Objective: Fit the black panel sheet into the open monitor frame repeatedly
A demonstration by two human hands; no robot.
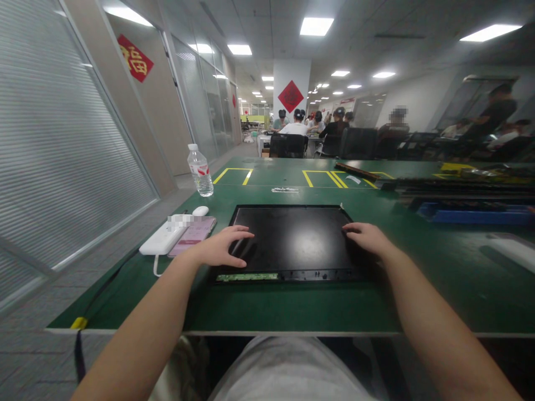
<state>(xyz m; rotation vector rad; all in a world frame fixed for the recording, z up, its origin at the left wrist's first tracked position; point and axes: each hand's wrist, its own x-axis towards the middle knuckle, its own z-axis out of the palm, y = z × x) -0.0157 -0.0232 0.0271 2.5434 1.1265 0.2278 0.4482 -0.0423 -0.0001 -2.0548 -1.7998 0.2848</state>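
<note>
A flat black panel (pixel 295 239) lies on the green worktable (pixel 292 306) in front of me, with a strip of green circuit board (pixel 247 277) along its near edge. My left hand (pixel 221 248) rests on the panel's left side, fingers stretched out and thumb curled at the near edge. On the panel's right edge lies my right hand (pixel 368 238), fingers flat and apart. Neither hand holds anything.
Left of the panel lie a phone (pixel 193 235), a white power bank (pixel 165 239) with a cable and a small white object (pixel 200 210). A water bottle (pixel 200 170) stands behind. Blue trays (pixel 472 214) and long dark parts sit at the right. Several people sit at far tables.
</note>
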